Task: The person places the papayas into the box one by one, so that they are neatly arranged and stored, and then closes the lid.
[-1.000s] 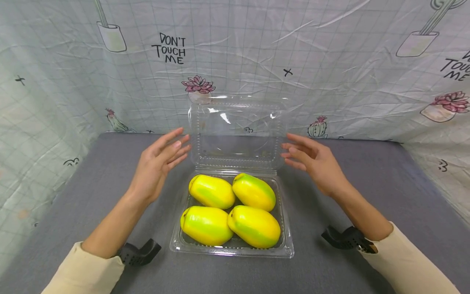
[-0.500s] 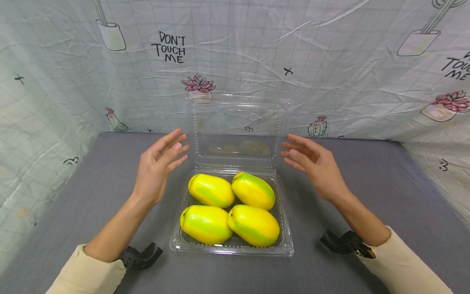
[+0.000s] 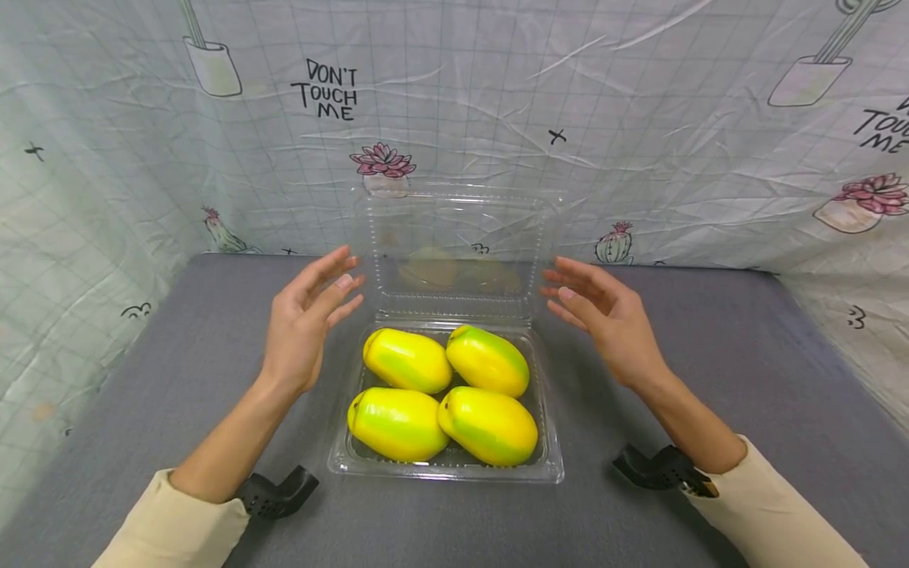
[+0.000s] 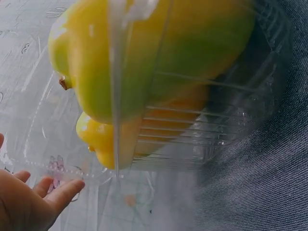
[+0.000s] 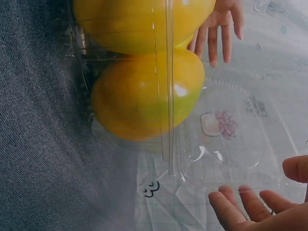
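Grey fabric-covered worktop (image 3: 142,371), backed by a white gridded cloth backdrop (image 3: 497,102) printed with cacti and "DON'T TOUCH ME". Near the middle, closer to the front edge, a clear plastic hinged clamshell box (image 3: 550,454), lid (image 3: 461,237) standing upright at the far side. Inside, four yellow-green mango-shaped fruits (image 3: 443,394) packed two by two. Left hand (image 3: 308,315) and right hand (image 3: 604,315) flanking the lid, fingers straight and spread, holding nothing, just short of touching.
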Demonstrator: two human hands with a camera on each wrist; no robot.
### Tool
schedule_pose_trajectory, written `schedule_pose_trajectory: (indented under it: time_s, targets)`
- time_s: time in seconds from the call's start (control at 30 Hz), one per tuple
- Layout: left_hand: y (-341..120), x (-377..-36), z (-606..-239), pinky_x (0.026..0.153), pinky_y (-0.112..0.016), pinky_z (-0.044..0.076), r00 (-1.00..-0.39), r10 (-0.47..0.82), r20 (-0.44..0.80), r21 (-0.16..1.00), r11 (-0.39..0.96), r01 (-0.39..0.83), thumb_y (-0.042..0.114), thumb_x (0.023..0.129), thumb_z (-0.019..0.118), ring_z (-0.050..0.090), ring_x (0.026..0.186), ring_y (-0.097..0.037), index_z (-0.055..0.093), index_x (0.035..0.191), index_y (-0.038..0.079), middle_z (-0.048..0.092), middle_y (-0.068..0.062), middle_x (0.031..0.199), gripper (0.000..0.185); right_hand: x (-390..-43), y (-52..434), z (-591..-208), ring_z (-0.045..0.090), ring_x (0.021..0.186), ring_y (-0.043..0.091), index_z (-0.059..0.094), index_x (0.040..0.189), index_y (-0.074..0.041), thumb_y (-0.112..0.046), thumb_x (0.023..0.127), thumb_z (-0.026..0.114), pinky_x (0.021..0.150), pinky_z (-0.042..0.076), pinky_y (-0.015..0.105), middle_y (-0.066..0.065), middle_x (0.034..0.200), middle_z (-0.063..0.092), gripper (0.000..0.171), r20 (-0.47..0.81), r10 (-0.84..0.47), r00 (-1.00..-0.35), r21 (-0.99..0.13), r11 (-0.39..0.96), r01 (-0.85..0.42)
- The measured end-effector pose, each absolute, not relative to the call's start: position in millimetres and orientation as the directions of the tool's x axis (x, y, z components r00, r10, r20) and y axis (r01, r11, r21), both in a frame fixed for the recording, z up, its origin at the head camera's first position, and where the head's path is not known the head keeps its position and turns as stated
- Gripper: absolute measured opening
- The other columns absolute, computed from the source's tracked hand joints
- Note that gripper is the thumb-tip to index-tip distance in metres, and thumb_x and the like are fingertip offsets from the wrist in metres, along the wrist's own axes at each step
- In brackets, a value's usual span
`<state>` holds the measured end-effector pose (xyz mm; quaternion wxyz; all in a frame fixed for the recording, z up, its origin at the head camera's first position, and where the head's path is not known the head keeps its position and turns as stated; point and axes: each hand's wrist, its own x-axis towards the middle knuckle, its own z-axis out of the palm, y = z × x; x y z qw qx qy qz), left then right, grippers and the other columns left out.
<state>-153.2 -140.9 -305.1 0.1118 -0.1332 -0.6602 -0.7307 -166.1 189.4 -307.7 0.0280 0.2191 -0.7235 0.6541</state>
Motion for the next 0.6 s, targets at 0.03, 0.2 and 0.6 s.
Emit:
schedule_pose_trajectory:
  time_s: [0.03, 0.2, 0.6]
  targets:
    - [-141.0, -153.4, -305.2, 0.091, -0.045, 0.038, -0.938, 0.009, 0.347, 0.934, -0.101, 0.344, 0.014, 0.09, 0.052, 0.044, 0.112, -0.039, 0.041, 0.13, 0.0, 0.042, -0.022, 0.126, 0.044, -166.0, 189.0, -307.8, 0.047, 0.112, 0.034, 0.037, 0.132, 0.001, -0.011, 0.091, 0.05, 0.087, 0.042, 0.037, 0.024, 0.126, 0.043, 0.044, 0.329, -0.279, -0.902, -0.934, 0.044, -0.354]
    - [-141.2, -154.0, -306.3, 0.089, -0.044, 0.04, -0.929, -0.007, 0.37, 0.925, -0.086, 0.37, 0.013, 0.09, 0.053, 0.046, 0.11, -0.04, 0.041, 0.13, -0.001, 0.044, -0.023, 0.124, 0.045, -166.3, 187.9, -309.2, 0.046, 0.112, 0.035, 0.036, 0.133, 0.0, -0.008, 0.091, 0.049, 0.088, 0.041, 0.039, 0.025, 0.126, 0.042, 0.044, 0.351, -0.279, -0.894, -0.93, 0.006, -0.367]
    - [-139.5, -154.0, -307.3, 0.088, -0.044, 0.041, -0.919, -0.024, 0.393, 0.917, -0.056, 0.394, 0.012, 0.089, 0.053, 0.049, 0.107, -0.038, 0.043, 0.13, 0.003, 0.046, -0.024, 0.12, 0.043, -163.7, 185.4, -316.8, 0.046, 0.11, 0.037, 0.037, 0.132, 0.001, 0.001, 0.09, 0.046, 0.089, 0.041, 0.037, 0.025, 0.125, 0.043, 0.043, 0.455, -0.271, -0.849, -0.879, 0.017, -0.476]
